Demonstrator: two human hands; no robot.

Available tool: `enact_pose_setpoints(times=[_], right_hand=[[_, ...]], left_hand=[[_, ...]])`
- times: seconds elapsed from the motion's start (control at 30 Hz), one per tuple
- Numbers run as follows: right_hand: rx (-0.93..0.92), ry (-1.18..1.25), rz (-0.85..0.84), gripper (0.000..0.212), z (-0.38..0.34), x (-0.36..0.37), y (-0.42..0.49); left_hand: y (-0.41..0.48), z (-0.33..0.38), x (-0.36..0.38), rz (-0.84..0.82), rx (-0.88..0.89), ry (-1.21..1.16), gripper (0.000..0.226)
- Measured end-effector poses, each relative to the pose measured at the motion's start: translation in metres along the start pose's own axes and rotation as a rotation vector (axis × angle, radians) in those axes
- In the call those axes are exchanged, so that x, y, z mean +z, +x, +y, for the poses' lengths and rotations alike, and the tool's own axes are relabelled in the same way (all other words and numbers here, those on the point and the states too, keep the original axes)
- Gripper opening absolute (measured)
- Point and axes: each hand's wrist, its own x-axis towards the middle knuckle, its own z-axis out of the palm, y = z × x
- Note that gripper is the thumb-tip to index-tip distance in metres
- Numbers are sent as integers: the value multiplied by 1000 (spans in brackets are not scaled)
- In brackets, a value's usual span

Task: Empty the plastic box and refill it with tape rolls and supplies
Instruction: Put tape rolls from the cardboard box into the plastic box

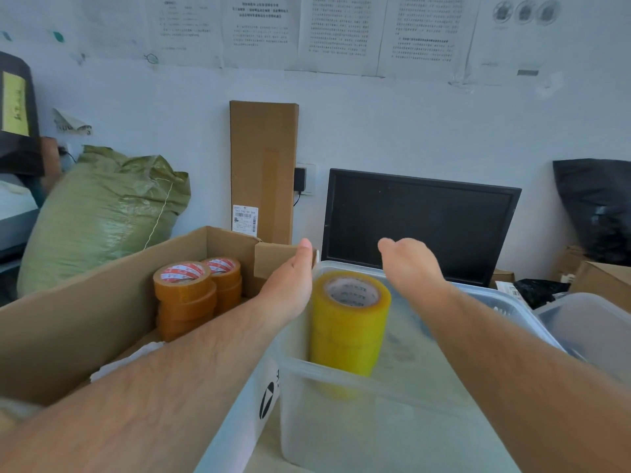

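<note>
A clear plastic box stands in front of me. Inside it, at the left, a stack of yellow tape rolls stands upright. My left hand hovers just left of the stack at the box's far left corner, fingers curled out of sight, nothing visible in it. My right hand is above the box to the right of the stack, its fingers bent away and hidden. Two stacks of brown tape rolls with red-and-white cores stand in an open cardboard box on the left.
A black monitor stands right behind the plastic box. A second clear container sits at the right. A tall flat carton leans on the wall, a green woven sack lies left, and black bags are far right.
</note>
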Motion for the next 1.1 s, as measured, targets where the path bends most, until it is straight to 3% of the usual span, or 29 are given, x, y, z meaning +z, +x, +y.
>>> enact_pose_setpoints(times=[0.2, 0.37, 0.53, 0.6, 0.8, 1.1], right_hand=[[6, 214, -32, 39, -26, 12, -17], [-62, 448, -189, 26, -70, 56, -46], [-180, 433, -295, 35, -94, 92, -59], [-165, 404, -322, 38, -91, 104, -59], [-196, 265, -341, 46, -86, 125, -60], [-293, 139, -304, 60, -84, 132, -58]], left_hand=[[-12, -7, -52, 48, -41, -95, 76], [-12, -36, -109, 362, -92, -139, 76], [-9, -67, -156, 558, -212, -79, 72], [-7, -75, -164, 547, -288, -22, 67], [10, -91, -174, 291, -570, 51, 92], [55, -115, -176, 245, -616, 122, 93]])
